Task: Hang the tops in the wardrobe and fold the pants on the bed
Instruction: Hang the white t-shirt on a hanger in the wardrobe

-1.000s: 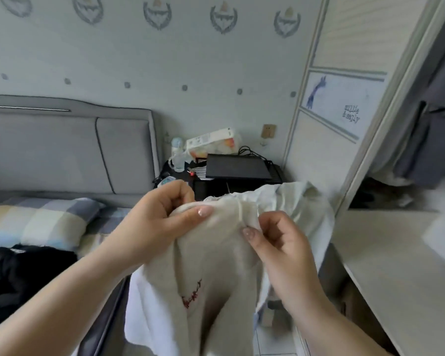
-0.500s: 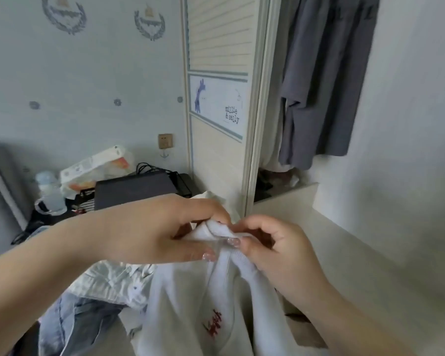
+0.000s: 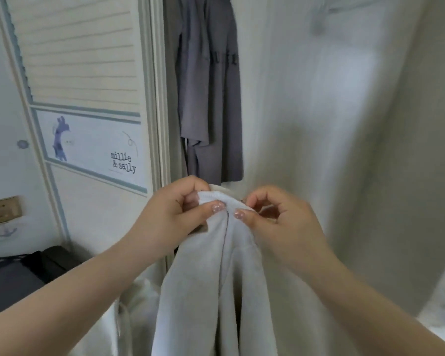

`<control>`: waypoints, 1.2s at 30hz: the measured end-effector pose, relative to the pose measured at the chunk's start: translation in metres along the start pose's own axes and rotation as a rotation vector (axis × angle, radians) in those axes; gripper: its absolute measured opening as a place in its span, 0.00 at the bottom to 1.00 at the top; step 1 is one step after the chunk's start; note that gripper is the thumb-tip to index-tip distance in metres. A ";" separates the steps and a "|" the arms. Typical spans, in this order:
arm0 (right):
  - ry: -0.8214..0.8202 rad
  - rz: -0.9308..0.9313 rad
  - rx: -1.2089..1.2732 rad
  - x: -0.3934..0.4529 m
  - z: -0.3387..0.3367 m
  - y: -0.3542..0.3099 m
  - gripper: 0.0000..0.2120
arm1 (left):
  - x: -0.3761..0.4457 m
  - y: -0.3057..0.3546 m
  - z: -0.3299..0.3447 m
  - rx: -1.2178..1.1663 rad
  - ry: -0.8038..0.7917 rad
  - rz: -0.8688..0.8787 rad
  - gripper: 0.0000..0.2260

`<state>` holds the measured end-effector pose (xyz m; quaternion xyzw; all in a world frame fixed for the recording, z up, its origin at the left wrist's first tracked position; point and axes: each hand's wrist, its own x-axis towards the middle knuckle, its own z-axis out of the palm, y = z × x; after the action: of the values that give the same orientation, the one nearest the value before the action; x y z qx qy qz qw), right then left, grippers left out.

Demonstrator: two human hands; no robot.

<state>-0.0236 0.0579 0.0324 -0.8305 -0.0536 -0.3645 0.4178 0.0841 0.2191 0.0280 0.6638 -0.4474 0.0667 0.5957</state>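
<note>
wardrobe interior (image 3: 344, 124): pale, blurred wall fills the frame from 12 to 4 o'clock. wardrobe door (image 3: 88, 73): slatted panel at 10 o'clock, with a printed band below it reading "millie & sally". grey garment (image 3: 211, 98): hangs inside the opening at 12 o'clock, just right of the door edge; its hanger is out of view. white top (image 3: 216, 291): held up at frame centre in front of the opening, its body hanging straight down toward 6 o'clock, folded along a vertical crease; it touches neither the grey garment nor the door. my left hand (image 3: 175, 217): at 9 o'clock of the top's upper hem, thumb and curled fingers pinching that hem. my right hand (image 3: 278, 227): at 3 o'clock of the hem, thumb and forefinger pinching the same edge, the other fingers curled. the 2 thumbs sit just beside each other. dark surface (image 3: 13, 281): at 8 o'clock, low. wall socket (image 3: 4, 209): at 9 o'clock, left of the door.
</note>
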 end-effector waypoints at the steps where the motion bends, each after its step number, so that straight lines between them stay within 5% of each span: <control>1: 0.024 0.000 -0.014 0.008 -0.002 0.001 0.05 | 0.012 -0.005 0.002 -0.038 0.011 0.005 0.07; 9: -0.059 0.066 0.020 0.063 -0.018 0.017 0.09 | 0.088 -0.020 0.019 -0.275 -0.058 0.049 0.08; 24: 0.105 -0.114 -0.116 0.215 -0.078 0.047 0.10 | 0.253 -0.009 0.060 -0.746 -0.089 0.055 0.14; 31: 0.219 -0.193 -0.166 0.282 -0.133 0.056 0.09 | 0.340 0.017 0.095 -0.765 -0.109 0.125 0.11; 36: 0.367 -0.230 -0.471 0.323 -0.191 0.040 0.03 | 0.397 0.037 0.119 -0.693 -0.019 0.106 0.12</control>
<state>0.1206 -0.1776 0.2901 -0.8134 0.0152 -0.5552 0.1728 0.2407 -0.0822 0.2685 0.3986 -0.4826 -0.0643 0.7772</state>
